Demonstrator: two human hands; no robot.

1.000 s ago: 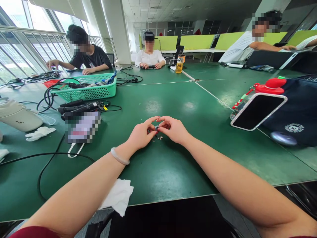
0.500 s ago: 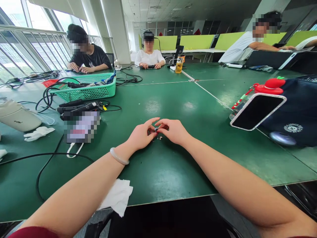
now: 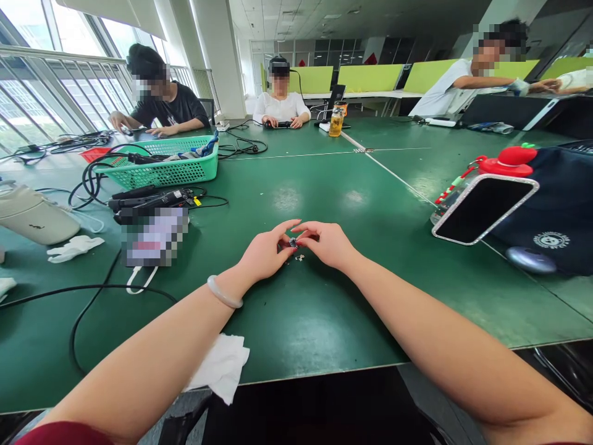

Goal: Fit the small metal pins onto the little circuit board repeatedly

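Observation:
My left hand [image 3: 265, 253] and my right hand [image 3: 328, 243] meet fingertip to fingertip above the middle of the green table [image 3: 296, 315]. Pinched between them is a small dark piece with a shiny, greyish look [image 3: 293, 243], too tiny to name. The left thumb and fingers close on it from the left. On its other side, the right fingertips also touch it or lie right against it. Just below the hands, a few tiny pale bits [image 3: 300, 258] lie on the tabletop. A pale bangle [image 3: 223, 293] circles my left wrist.
A green basket [image 3: 171, 173] with cables stands at the left, near black gear [image 3: 152, 203] and a phone [image 3: 155, 238]. A white tissue [image 3: 225, 364] hangs over the front edge. At the right, a phone [image 3: 486, 210] leans by a red-lidded bottle [image 3: 507, 164]. Several people sit around.
My hands keep nearly the same pose; the dark piece shows slightly more between the fingertips. Across the table, the person at the left has moved a hand outward.

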